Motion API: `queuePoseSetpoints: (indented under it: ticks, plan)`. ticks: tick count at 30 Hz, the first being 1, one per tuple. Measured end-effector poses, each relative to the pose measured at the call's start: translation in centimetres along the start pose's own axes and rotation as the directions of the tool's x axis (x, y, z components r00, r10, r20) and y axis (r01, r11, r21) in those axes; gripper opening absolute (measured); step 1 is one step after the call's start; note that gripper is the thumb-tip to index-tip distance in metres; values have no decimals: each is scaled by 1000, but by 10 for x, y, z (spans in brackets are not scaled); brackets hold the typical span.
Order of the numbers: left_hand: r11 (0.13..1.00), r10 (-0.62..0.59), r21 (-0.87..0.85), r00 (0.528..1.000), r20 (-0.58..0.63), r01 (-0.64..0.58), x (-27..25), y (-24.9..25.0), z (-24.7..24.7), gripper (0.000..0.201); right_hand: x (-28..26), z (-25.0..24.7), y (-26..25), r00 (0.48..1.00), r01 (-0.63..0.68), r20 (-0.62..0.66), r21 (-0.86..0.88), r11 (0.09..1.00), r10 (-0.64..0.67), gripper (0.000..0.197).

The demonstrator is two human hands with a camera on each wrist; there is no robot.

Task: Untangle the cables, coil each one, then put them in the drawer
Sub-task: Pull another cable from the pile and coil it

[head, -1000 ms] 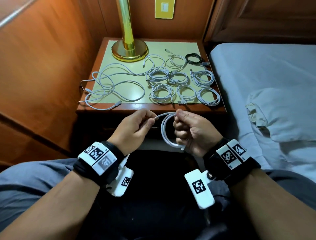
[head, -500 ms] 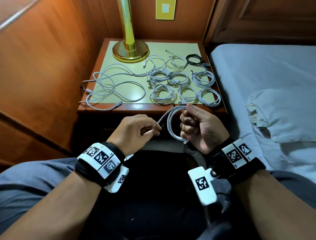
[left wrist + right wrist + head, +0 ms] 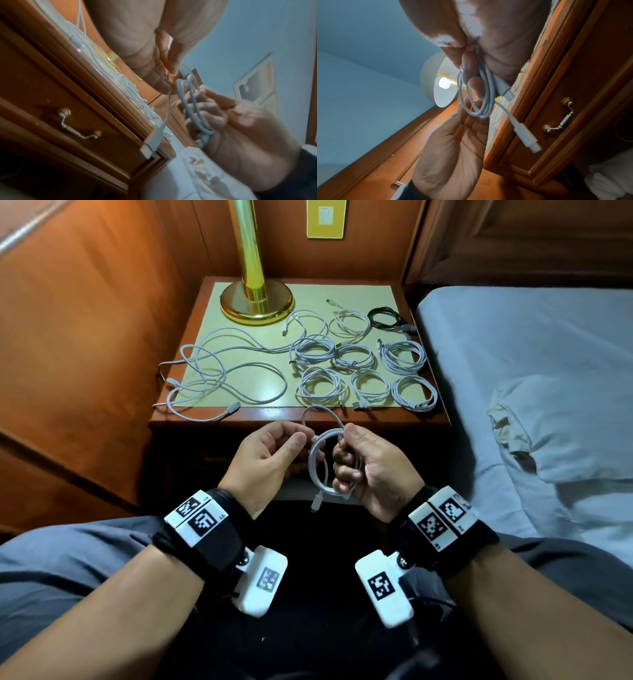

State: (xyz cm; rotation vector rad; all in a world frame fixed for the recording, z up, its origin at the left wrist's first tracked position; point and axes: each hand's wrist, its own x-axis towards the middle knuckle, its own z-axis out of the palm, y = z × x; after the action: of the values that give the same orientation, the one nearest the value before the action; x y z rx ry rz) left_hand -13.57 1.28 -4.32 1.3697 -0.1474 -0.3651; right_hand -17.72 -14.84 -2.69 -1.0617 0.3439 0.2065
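Observation:
A white cable (image 3: 317, 463) hangs as a small coil in front of the nightstand (image 3: 274, 416). My right hand (image 3: 342, 453) grips the coil's right side in its curled fingers. My left hand (image 3: 301, 440) pinches the cable's free stretch, which arches over both hands. One connector (image 3: 315, 503) dangles below the coil. The left wrist view shows the coil (image 3: 190, 102) in the right hand (image 3: 223, 115) and the shut drawer's handle (image 3: 78, 125). In the right wrist view the coil (image 3: 486, 100) lies under the fingers (image 3: 471, 70), and a connector (image 3: 525, 135) hangs free.
Several coiled white cables (image 3: 363, 371) and one black coil (image 3: 385, 318) lie on the nightstand's right half. A loose white tangle (image 3: 219, 378) covers the left half. A brass lamp base (image 3: 257, 302) stands at the back. A bed with a pillow (image 3: 565, 433) is on the right.
My left hand has swung the free cable end up and toward the right hand, so a new loop arches above the coil. The right hand has kept its grip.

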Motion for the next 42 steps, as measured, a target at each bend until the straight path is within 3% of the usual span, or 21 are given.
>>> queuePoseSetpoints:
  ticks: [5,12,18,21,27,32,37,42]
  plan:
    - [997,-41,69,998,56,37,-3,-3,2,25,4,4,12,994,103,-33,-88,991,-106,32]
    - [980,-173,-87,982,74,179,-2,3,6,26,7,4,19,970,227,-30,-260,939,-242,28]
    - [958,-115,267,993,5,109,-3,0,6,41,8,6,23,965,240,-44,-260,935,-260,28]
    - [923,-84,372,994,-63,101,-5,-1,5,37,9,5,24,956,262,-53,-278,924,-288,26]
    - [944,-73,309,986,-153,118,-6,-6,9,30,14,1,28,893,385,-13,-499,776,-451,19]
    - [934,-63,341,990,-126,103,-6,-4,6,25,13,-3,19,840,416,-10,-631,655,-542,20]
    - [908,-11,418,1000,-10,14,-1,9,-7,14,24,-17,7,834,350,-146,-607,714,-533,18]
    - [775,30,621,989,146,-116,5,9,-25,16,27,-22,3,862,298,-217,-514,804,-458,21]
